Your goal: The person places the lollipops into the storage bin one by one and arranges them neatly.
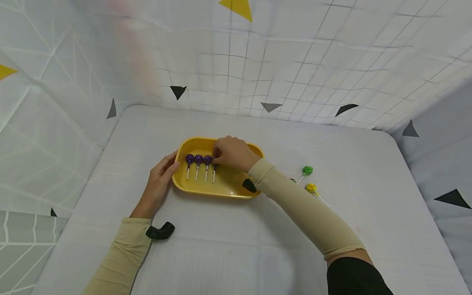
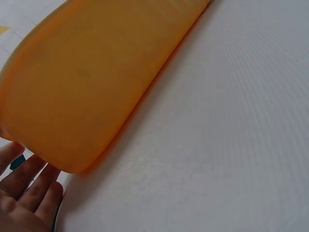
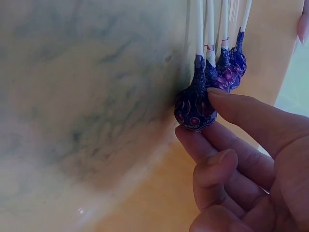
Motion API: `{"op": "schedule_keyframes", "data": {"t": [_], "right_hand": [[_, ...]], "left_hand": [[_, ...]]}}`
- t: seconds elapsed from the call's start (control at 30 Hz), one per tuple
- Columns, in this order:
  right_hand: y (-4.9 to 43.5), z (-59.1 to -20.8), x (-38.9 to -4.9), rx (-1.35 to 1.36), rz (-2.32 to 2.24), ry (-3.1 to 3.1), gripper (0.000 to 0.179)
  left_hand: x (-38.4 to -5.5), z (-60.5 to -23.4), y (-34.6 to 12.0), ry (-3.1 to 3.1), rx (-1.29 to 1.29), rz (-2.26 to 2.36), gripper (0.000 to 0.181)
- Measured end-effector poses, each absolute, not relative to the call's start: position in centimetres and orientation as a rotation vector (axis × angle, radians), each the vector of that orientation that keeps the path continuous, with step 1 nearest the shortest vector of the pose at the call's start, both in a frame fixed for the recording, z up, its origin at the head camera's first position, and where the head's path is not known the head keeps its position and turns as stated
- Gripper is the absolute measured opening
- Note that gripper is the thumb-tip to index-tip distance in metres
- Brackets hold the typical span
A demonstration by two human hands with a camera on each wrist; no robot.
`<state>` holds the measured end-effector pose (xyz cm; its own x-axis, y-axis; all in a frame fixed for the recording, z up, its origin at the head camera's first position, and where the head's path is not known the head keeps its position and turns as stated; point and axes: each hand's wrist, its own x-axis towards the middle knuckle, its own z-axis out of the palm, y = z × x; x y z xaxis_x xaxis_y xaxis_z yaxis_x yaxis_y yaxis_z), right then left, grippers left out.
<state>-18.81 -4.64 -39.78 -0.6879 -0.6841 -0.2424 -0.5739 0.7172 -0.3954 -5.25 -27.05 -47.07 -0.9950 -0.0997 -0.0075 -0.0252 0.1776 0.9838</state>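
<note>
A yellow tray (image 1: 214,192) lies on the white table, with a row of purple-wrapped lollipops (image 1: 198,159) inside it, white sticks towards the person. My left hand (image 1: 159,186) holds the tray's left end, thumb at the rim and fingers against the outer wall. Over the tray, my right hand (image 1: 236,152) pinches the wrapped head of the rightmost purple lollipop (image 3: 193,108) between thumb and fingers. In the right wrist view its head stands close beside the other purple ones. The right hand partly hides this lollipop in the head view.
Right of the tray, a green lollipop (image 1: 307,170) and a yellow lollipop (image 1: 311,188) lie on the table (image 1: 221,246). Something small and reddish (image 1: 293,180) shows beside the right sleeve, mostly covered by it. White patterned sheets (image 1: 280,61) stand around the table.
</note>
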Motion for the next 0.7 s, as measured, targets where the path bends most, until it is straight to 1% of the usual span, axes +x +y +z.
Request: {"op": "schedule_keyframes", "data": {"t": [0.37,0.7], "right_hand": [[-4.78,-39.68,-18.73,-0.982,-0.416,2.530,0.013],[-4.81,-39.69,-18.67,-0.976,-0.392,2.550,0.016]], "left_hand": [[-5.27,-47.12,-27.08,-2.365,0.141,-1.982,0.052],[-5.30,-47.21,-27.08,-2.370,0.137,-1.978,0.052]]}}
